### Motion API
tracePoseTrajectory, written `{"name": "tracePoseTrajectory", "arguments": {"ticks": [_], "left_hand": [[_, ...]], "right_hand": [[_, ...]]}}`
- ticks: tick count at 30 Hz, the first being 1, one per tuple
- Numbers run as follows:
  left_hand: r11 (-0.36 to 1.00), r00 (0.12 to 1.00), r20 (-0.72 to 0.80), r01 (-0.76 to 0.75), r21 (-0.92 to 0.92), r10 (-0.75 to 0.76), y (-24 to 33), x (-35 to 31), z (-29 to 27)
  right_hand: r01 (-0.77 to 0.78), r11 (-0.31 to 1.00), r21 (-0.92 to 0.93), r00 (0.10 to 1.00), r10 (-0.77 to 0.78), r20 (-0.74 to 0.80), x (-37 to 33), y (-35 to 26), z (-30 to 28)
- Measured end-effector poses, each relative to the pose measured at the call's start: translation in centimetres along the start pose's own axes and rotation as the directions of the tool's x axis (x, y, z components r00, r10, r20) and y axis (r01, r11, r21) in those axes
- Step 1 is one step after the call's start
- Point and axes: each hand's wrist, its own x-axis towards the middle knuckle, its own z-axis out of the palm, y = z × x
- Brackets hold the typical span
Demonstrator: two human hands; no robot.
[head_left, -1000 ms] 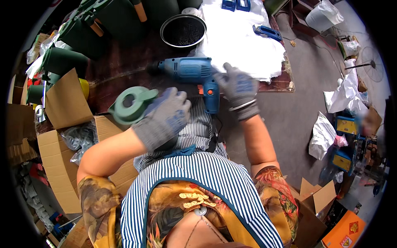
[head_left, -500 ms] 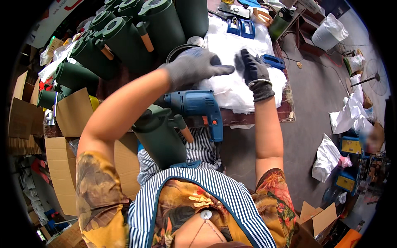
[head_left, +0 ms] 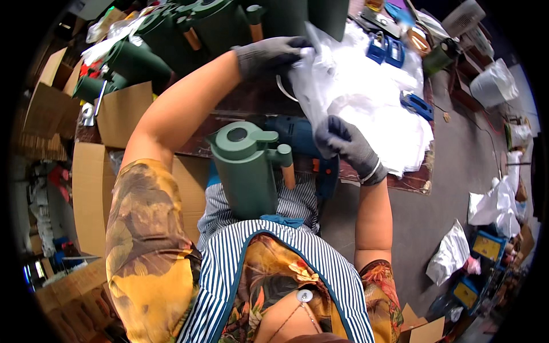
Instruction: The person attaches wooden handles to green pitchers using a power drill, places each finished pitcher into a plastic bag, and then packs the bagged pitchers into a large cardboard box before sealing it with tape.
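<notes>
Both my hands wear grey gloves. Between them a thin clear plastic bag (head_left: 313,86) is lifted off the near left side of a pile of white plastic bags (head_left: 380,108). My left hand (head_left: 271,56) is closed on the bag's upper left edge. Lower down, my right hand (head_left: 350,146) pinches its near edge with curled fingers. A dark green jug (head_left: 246,177) with a lid and a wood-coloured handle stands on my lap, touched by neither hand. Behind it lies a blue power drill (head_left: 291,134), partly hidden by the jug and my right hand.
Several more green jugs (head_left: 217,28) crowd the table's far left. Blue tape dispensers (head_left: 386,50) and a dark bottle (head_left: 439,62) are at the far right. An open cardboard box (head_left: 88,194) is on my left. The table's edge (head_left: 420,186) ends near my right forearm.
My hands have taken hold of a plastic bag and lifted it from the pile. My right hand has come nearer, my left hand has moved farther away. The view has shifted.
</notes>
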Motion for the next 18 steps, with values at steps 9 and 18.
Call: {"name": "tracePoseTrajectory", "arguments": {"ticks": [9,18], "left_hand": [[0.615,0.616,-0.464,-0.042,0.787,0.636,-6.8,-30.5,11.2],[0.682,0.958,-0.056,0.24,0.691,-0.281,-9.6,-37.2,10.2]], "right_hand": [[0.305,0.115,-0.945,0.826,-0.527,0.203,-0.3,1.7,9.0],[0.102,0.421,-0.901,0.983,-0.182,0.026,-11.5,17.0,15.3]]}}
